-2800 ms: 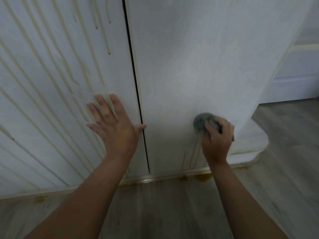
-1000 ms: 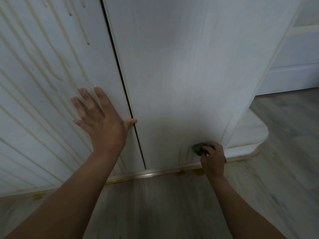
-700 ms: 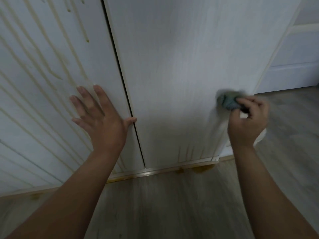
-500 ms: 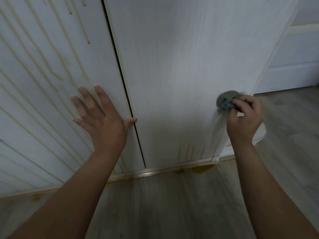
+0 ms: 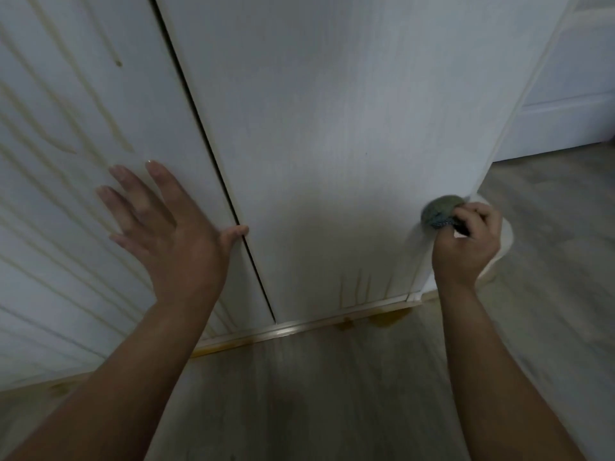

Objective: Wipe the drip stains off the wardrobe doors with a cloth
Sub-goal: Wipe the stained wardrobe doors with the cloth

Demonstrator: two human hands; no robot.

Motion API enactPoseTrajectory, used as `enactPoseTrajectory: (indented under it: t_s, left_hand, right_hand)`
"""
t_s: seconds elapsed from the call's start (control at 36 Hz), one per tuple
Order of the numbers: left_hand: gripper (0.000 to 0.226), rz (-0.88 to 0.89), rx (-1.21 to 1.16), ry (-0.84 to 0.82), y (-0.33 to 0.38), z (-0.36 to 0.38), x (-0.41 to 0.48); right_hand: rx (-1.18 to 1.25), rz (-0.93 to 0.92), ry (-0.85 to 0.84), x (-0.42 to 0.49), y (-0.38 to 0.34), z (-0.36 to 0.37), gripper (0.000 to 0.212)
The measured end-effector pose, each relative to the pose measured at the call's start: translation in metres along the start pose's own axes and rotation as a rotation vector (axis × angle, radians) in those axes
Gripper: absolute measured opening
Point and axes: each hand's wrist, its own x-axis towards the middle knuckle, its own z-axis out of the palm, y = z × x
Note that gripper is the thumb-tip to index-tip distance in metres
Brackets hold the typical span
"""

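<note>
Well, the left door (image 5: 83, 128), streaked all over, has the left hand (image 5: 173, 234) flat on it. The right hand (image 5: 466, 247) has its grip closed round the balled cloth (image 5: 441, 211) at the outer edge of the right door (image 5: 332, 128). The short drips (image 5: 356, 287) below and left of the grip could get skipped, or smeared if the cloth is soiled.

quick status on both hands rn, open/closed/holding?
Left hand: open, fingers spread flat against the left door.
Right hand: closed around the cloth, pressing it to the right door.
</note>
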Motion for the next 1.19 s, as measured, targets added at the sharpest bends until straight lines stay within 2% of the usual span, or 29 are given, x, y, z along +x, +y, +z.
enactPoseTrajectory:
  t_s: [0.08, 0.14, 0.25, 0.36, 0.42, 0.5, 0.56, 0.64, 0.72, 0.78, 0.86, 0.92, 0.97, 1.06, 1.11, 1.17, 1.19]
  left_hand:
    - [0.142, 0.005, 0.008, 0.019, 0.001, -0.002, -0.001]
    - [0.142, 0.008, 0.009, 0.014, 0.002, -0.002, 0.001]
    - [0.142, 0.001, 0.019, 0.004, 0.0, -0.002, 0.0]
    - [0.141, -0.011, -0.002, -0.001, 0.001, -0.003, 0.001]
    - [0.142, -0.021, -0.018, -0.005, 0.002, -0.004, 0.0]
    - [0.141, -0.023, -0.031, -0.014, 0.003, -0.005, 0.0]
    - [0.142, -0.028, -0.032, -0.013, 0.004, -0.006, 0.0]
    - [0.141, -0.02, -0.038, -0.017, 0.004, -0.005, 0.0]
    - [0.141, -0.011, -0.045, -0.016, 0.001, -0.003, 0.001]
    - [0.141, -0.004, -0.042, -0.013, 0.002, -0.003, 0.001]
    - [0.141, -0.008, -0.034, -0.006, 0.002, -0.003, 0.001]
    - [0.141, -0.009, -0.033, -0.011, 0.002, -0.002, 0.001]
    - [0.141, -0.013, -0.04, -0.02, 0.004, -0.002, 0.001]
    - [0.14, -0.017, -0.051, -0.03, 0.002, -0.002, 0.001]
    - [0.14, -0.015, -0.06, -0.03, 0.0, -0.003, 0.001]
    - [0.14, -0.019, -0.059, -0.028, -0.001, -0.002, 0.001]
    - [0.141, -0.02, -0.052, -0.025, 0.0, -0.001, 0.001]
  right_hand:
    - [-0.1, 0.033, -0.013, -0.038, 0.022, 0.003, 0.024]
    - [-0.205, 0.097, -0.12, -0.076, 0.045, 0.004, 0.023]
    - [-0.354, 0.359, -0.424, -0.134, 0.082, -0.005, 0.028]
    - [-0.391, 0.59, -0.524, -0.135, 0.097, -0.008, 0.027]
    - [-0.266, 0.814, -0.419, -0.133, 0.101, -0.009, 0.024]
    - [0.08, 1.237, -0.033, -0.119, 0.09, -0.01, 0.027]
    - [0.32, 1.383, 0.118, -0.112, 0.09, -0.009, 0.028]
    - [0.51, 1.43, 0.081, -0.106, 0.082, -0.006, 0.03]
    - [0.481, 1.451, 0.068, -0.113, 0.069, 0.004, 0.028]
    - [0.394, 1.442, -0.017, -0.125, 0.056, 0.011, 0.03]
    - [0.318, 1.35, -0.298, -0.15, 0.032, 0.016, 0.031]
    - [0.35, 1.348, -0.367, -0.156, 0.022, 0.015, 0.029]
    - [0.351, 1.393, -0.296, -0.152, 0.025, 0.009, 0.021]
    - [0.465, 1.601, 0.04, -0.138, 0.04, 0.001, 0.013]
    - [0.541, 1.675, 0.2, -0.127, 0.04, 0.002, 0.018]
    - [0.513, 1.657, 0.169, -0.12, 0.035, 0.009, 0.016]
    - [0.422, 1.609, 0.125, -0.121, 0.034, 0.013, 0.02]
